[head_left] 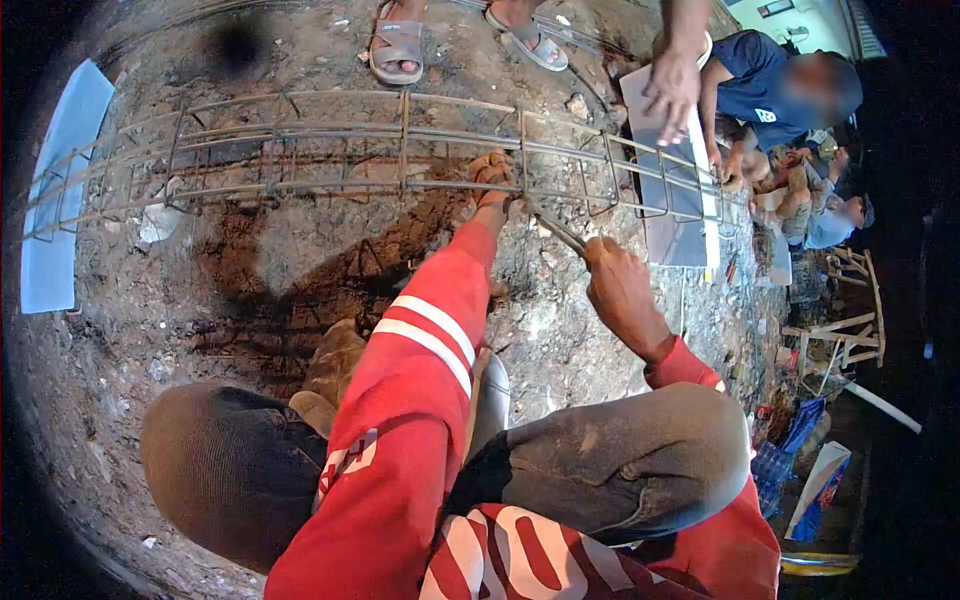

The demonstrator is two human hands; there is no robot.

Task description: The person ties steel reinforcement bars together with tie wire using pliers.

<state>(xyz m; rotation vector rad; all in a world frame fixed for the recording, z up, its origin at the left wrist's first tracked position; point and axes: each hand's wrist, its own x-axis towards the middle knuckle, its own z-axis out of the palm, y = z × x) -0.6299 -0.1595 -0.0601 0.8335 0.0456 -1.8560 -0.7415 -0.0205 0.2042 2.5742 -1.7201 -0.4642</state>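
A long cage of thin steel rebar (405,140), with stirrups along it, spans the view from left to right. My left hand (492,180) is closed around its near bar, beside a stirrup. In my right hand (622,295) are what look like metal pincers (556,230), held by the handles. Their tip meets the cage at the near bar, just right of my left hand. Any tie wire at that joint is too small to make out.
A pale board (62,190) lies under the cage's left end, and another board (675,225) under its right part. Across the cage stands a person in sandals (398,50); a hand (675,92) hangs near the right board. Other people (765,100) sit at the right.
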